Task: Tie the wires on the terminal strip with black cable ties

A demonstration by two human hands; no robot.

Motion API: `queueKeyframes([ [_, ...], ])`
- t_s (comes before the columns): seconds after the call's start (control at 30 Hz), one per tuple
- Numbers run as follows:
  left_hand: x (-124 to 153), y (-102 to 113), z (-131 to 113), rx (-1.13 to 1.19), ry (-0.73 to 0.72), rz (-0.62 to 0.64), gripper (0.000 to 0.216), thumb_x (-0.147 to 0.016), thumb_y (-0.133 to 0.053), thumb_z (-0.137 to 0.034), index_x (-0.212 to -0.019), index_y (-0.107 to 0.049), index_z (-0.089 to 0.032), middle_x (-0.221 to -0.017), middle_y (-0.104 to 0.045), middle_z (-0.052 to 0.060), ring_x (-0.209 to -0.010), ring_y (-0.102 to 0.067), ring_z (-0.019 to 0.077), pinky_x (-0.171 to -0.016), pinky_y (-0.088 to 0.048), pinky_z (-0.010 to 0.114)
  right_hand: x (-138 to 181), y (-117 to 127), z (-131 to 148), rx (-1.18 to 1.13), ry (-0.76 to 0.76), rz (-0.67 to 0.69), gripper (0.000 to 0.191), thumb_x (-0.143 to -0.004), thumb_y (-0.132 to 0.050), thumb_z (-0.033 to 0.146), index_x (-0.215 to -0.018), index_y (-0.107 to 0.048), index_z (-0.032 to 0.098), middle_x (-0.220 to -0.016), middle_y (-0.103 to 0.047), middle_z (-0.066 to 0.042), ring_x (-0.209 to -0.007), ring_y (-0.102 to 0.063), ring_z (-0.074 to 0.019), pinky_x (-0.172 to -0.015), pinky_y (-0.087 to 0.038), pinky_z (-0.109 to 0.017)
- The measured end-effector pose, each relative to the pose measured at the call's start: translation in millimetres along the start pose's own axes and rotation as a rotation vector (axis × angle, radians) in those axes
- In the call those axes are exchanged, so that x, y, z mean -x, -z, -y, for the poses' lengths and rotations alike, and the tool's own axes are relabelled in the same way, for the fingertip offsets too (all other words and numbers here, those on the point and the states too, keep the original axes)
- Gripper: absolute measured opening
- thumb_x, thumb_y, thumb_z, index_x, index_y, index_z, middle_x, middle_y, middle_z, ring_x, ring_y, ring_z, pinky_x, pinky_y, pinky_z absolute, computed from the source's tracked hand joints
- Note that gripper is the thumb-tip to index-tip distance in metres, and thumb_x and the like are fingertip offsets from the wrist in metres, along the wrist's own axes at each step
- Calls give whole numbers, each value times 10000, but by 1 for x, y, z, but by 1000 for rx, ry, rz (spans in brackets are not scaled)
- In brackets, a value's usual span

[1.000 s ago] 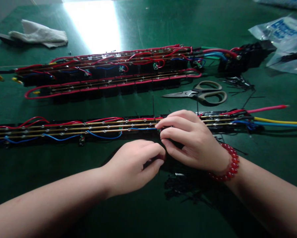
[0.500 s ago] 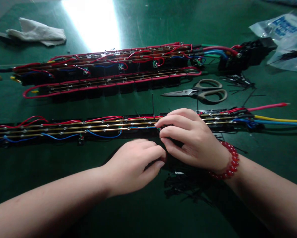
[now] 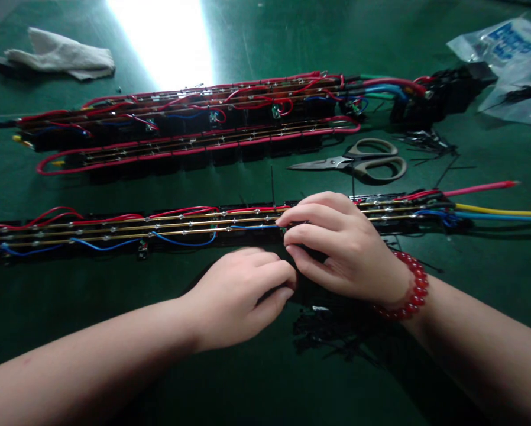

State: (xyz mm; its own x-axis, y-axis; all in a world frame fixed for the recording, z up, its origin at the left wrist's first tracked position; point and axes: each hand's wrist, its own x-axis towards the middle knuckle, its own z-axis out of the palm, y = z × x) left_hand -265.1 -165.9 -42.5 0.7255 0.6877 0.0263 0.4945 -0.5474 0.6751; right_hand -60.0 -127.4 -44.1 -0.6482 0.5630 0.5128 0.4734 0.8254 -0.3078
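A long black wiring assembly [image 3: 185,225] with brass rods, red wires and blue wires lies across the table. Over its right half is my right hand [image 3: 336,245], wearing a red bead bracelet [image 3: 418,290]. Its fingers are curled down at the rods beside a blue wire [image 3: 254,226]; whatever they pinch is hidden. Just below the assembly's near edge, my left hand [image 3: 250,296] is closed, thumb against the bent index finger, close to the right fingertips. I cannot make out what is in it. Thin black cable ties [image 3: 273,186] stick up from the assembly's far side.
Scissors [image 3: 358,163] lie beyond the assembly. Farther back is a second wired assembly [image 3: 203,115] with red cables. Loose black cable ties [image 3: 332,334] lie near my right forearm. A glove-like white cloth [image 3: 61,54] is at back left, plastic bags [image 3: 518,77] at back right.
Both hands keep almost the same pose and place. The view has shifted very slightly, so the far objects sit a little higher and farther left.
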Motion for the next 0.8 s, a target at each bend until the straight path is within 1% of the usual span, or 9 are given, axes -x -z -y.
queueKeyframes([
  [0.53,2,-1,0,4,-8,-10,106,-944,-519,-198,-898,-615,-195,-868,-669,-4,-806,-575,150,-755,-425,259,0,1,0,0,-15,18,61,-853,-625,185,-831,-669,221,-1052,-756,-46,-989,-649,-238,-865,-506,-419],
  [0.8,1,0,0,28,2,-17,107,-942,-516,-195,-903,-615,-194,-871,-676,2,-810,-584,151,-755,-438,261,0,1,0,-22,-18,2,47,-851,-625,175,-840,-651,212,-1033,-759,-53,-979,-651,-240,-864,-515,-420],
])
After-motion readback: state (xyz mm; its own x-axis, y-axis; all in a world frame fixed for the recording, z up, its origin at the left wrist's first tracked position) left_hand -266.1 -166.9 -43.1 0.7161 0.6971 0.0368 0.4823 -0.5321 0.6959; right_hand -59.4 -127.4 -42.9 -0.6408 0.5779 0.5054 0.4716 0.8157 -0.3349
